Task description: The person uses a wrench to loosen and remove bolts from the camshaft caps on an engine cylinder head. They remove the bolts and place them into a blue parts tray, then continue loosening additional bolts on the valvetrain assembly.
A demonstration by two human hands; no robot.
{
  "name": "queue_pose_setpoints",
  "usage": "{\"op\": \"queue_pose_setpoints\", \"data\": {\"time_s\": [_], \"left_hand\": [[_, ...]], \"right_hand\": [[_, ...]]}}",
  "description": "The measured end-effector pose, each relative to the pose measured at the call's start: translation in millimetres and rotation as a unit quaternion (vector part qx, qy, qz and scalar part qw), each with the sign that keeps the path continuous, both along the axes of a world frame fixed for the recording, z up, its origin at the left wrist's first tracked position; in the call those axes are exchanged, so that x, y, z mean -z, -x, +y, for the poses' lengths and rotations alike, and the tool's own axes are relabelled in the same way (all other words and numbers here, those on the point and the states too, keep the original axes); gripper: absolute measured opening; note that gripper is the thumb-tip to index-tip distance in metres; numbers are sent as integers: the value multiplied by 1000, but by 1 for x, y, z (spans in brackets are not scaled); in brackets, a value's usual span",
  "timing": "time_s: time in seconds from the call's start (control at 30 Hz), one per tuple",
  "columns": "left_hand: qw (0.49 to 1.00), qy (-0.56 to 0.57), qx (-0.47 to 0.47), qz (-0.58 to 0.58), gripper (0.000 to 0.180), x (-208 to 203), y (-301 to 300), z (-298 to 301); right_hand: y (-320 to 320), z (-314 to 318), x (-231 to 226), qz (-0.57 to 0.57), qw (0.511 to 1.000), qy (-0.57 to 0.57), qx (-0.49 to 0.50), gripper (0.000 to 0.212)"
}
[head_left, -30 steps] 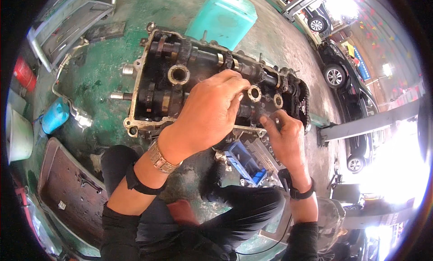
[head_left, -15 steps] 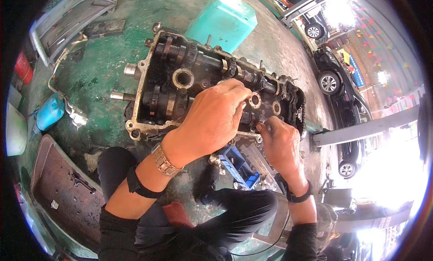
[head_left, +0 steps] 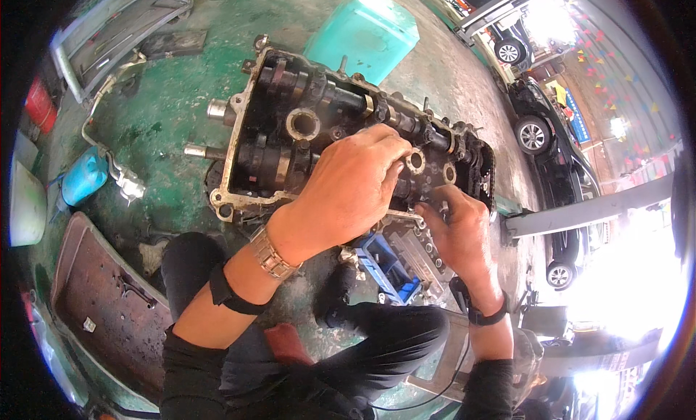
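An oily engine cylinder head [head_left: 250,112] lies in front of me, its dark camshafts [head_left: 341,99] and round, pale-rimmed spark plug holes [head_left: 302,124] exposed. My left hand [head_left: 355,173] is over its middle, fingers curled down and closed beside a spark plug hole; whatever they grip is hidden beneath the hand. At the near edge, toward the right end, my right hand [head_left: 462,224] has thumb and fingers bent together low against the casting. Any small part between them cannot be made out. The timing-chain end [head_left: 487,170] is just beyond the right hand.
Behind the cylinder head stands a turquoise container [head_left: 362,39]. Below its near side are a blue parts tray [head_left: 388,269] and a metal block with round holes [head_left: 420,257]. A brown tub [head_left: 109,311] sits at left, near a blue jug [head_left: 85,179]. Black car [head_left: 551,151] at right.
The cylinder head and both hands appear slightly further right in the picture. My right thumb and fingers have shifted a little at the near edge; my left hand keeps its curled pose.
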State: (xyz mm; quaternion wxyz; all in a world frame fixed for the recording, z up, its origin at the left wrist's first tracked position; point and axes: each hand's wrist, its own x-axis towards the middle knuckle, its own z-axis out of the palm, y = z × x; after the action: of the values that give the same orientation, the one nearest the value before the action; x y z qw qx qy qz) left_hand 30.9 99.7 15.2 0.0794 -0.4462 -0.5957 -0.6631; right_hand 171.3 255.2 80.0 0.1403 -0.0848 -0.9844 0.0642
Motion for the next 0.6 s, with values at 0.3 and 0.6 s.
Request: {"op": "queue_pose_setpoints", "data": {"time_s": [0.3,0.6], "left_hand": [[1000,5,2,-4,18,0,2,-1],[1000,-4,-5,2,18,-1,3,-2]], "right_hand": [[1,3,5,-21,996,-81,31,24],[1,-1,-2,-12,1000,-9,4,18]]}}
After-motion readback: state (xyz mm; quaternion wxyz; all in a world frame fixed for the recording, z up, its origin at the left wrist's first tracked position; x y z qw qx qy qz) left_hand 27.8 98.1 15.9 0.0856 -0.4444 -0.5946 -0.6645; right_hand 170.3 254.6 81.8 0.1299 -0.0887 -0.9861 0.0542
